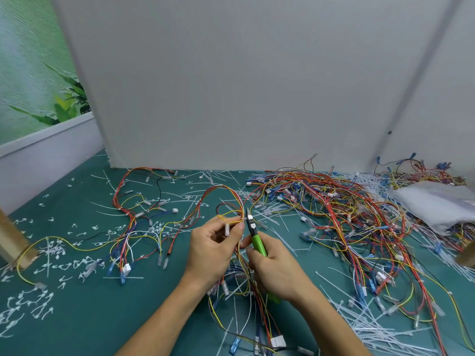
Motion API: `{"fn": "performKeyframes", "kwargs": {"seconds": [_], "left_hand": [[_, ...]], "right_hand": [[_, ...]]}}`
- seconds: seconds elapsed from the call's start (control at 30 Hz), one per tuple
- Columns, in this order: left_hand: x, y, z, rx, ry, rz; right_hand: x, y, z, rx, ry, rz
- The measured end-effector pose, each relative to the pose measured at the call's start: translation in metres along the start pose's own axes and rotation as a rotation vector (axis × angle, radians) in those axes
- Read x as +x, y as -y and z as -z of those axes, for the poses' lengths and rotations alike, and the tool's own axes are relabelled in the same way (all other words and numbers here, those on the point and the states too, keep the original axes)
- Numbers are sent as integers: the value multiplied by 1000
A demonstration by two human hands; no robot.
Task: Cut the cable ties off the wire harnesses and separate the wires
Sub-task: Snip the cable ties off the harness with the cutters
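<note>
On the green mat, near its front edge, the left hand pinches a wire harness just below its cable tie. Immediately to the right, the right hand grips green cutters, which point away toward the far edge with their tips at the tie. No writing is legible.

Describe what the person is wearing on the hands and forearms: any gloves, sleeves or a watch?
No gloves: the left hand and right hand are bare, with no rings that I can see. The left forearm and right forearm are bare down to the frame's bottom edge; no sleeve, watch or wristband shows.
</note>
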State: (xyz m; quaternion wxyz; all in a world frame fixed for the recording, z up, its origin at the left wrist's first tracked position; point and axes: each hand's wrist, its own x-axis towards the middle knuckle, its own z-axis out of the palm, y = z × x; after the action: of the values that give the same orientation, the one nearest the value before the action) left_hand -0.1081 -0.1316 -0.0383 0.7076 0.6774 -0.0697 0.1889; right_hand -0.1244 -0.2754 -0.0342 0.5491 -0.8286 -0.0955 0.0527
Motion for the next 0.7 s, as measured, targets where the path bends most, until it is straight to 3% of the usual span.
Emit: {"fn": "performKeyframes", "kwargs": {"seconds": [0.7], "left_hand": [[-2, -5, -1, -36, -5, -16]], "right_hand": [[-1, 4, -1, -93, -43, 62]]}}
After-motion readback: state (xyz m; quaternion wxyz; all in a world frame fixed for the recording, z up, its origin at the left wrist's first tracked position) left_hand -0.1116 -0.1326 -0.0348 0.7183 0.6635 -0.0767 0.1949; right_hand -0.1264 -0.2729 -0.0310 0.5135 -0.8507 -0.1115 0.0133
